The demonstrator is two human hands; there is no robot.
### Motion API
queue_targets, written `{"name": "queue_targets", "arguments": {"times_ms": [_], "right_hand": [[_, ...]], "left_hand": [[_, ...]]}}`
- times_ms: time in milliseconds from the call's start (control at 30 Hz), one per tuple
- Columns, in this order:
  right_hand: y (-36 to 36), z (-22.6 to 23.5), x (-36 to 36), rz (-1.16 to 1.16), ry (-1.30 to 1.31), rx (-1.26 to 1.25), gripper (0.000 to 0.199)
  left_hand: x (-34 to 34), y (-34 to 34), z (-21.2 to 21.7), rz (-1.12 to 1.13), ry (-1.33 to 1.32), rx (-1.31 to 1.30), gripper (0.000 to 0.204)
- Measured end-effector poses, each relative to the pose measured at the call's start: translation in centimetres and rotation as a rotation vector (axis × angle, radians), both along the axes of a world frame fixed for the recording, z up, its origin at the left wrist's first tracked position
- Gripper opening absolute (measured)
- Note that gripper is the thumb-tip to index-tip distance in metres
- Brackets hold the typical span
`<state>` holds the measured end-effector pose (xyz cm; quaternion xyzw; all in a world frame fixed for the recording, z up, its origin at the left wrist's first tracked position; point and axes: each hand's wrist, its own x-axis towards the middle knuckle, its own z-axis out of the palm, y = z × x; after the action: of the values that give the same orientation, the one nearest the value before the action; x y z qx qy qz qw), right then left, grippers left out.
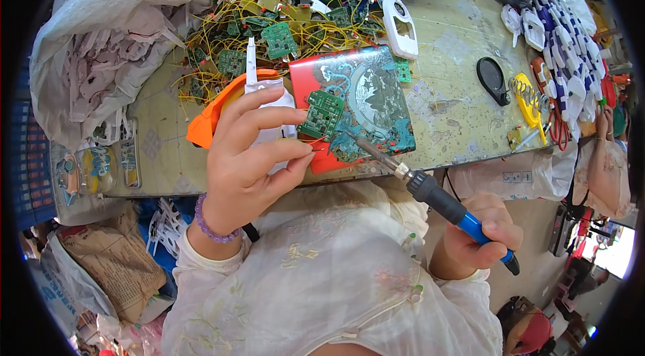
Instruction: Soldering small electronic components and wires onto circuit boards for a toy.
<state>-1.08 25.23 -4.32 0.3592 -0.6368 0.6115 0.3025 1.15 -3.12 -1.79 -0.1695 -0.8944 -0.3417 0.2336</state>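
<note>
My left hand (252, 144) pinches a small green circuit board (322, 115) by its left side, and thin red wire shows near the fingertips. In my right hand (482, 232) is a soldering iron (440, 200) with a blue and black handle, its tip pointing at the board's lower right edge. Whether the tip touches the board, I cannot tell. Under the board lies a red and teal box or book (383, 97) with a worn, marked surface. Partly hidden behind my left hand are a white plastic housing (274, 97) and an orange object (205, 129).
Circuit boards with yellow wires (269, 13) are heaped at the back. A white sack (50, 67) of plastic parts stands left. Another white housing (401, 30) lies beyond the box. To the right are a black ring-shaped item (492, 80), a yellow stand with a coil (529, 101) and stacked white-and-purple parts (564, 54).
</note>
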Motion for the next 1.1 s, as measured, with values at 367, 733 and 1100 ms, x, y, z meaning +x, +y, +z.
{"name": "queue_targets", "arguments": {"times_ms": [367,733,1100], "right_hand": [[-0.3,0.0,-0.1,0.042,0.005,-0.003,0.036],[-1.0,0.3,-0.3,0.075,-0.017,0.001,0.036],[-1.1,0.2,-0.5,0.098,-0.029,-0.005,0.036]], "left_hand": [[-1.0,1.0,0.3,-0.038,-0.015,-0.040,0.017],[-1.2,1.1,0.3,-0.018,0.006,-0.116,0.020],[-1.4,1.4,0.4,-0.006,0.017,-0.125,0.021]]}}
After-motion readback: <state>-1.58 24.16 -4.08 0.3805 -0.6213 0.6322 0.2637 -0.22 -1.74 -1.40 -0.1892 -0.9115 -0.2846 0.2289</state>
